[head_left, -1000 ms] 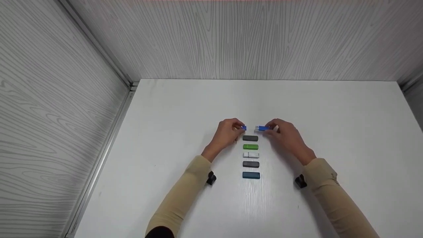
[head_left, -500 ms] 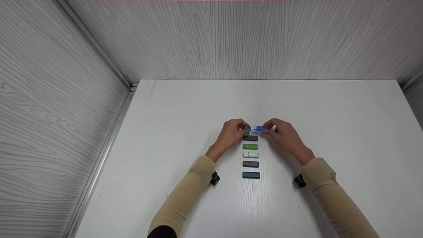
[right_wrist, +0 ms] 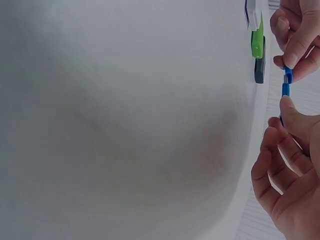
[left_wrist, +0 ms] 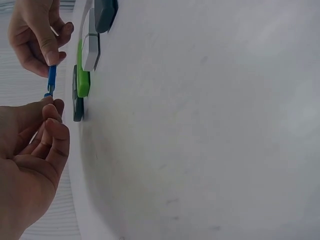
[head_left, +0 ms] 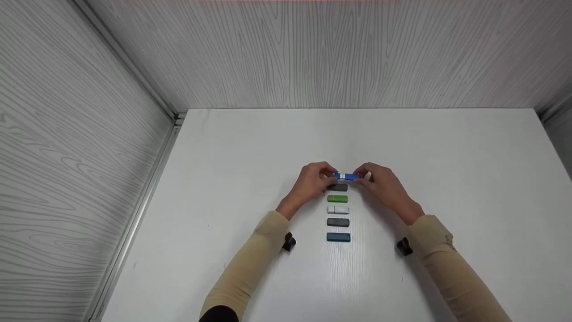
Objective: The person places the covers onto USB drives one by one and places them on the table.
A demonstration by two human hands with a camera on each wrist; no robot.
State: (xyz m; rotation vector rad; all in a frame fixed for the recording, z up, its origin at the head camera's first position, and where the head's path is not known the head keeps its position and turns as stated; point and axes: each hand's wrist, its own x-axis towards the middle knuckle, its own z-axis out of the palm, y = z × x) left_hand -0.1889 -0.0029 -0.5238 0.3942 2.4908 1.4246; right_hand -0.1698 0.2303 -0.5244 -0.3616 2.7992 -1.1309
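My right hand (head_left: pixel 382 183) pinches the blue body of a USB stick (head_left: pixel 351 176), its metal plug pointing left. Between thumb and fingertips my left hand (head_left: pixel 310 183) holds the small blue cap (head_left: pixel 336 176). In the head view cap and stick lie end to end, with a short bit of bright plug showing between them. The right wrist view shows the plug at the mouth of the cap (right_wrist: pixel 288 74); how deep it sits inside I cannot tell. Both hands are just above the far end of a row of sticks, beside a dark grey USB stick (head_left: pixel 338 187).
Below it in the row lie a green stick (head_left: pixel 337 198), a white stick (head_left: pixel 338 209), another dark grey stick (head_left: pixel 338 222) and a teal stick (head_left: pixel 338 237). They rest on a white table (head_left: pixel 250 143). Wood-grained panels (head_left: pixel 286 53) stand behind and at the sides.
My left hand has moved right with the cap, closing the gap to the plug. My right hand has shifted slightly left with the stick. The row of sticks stays put.
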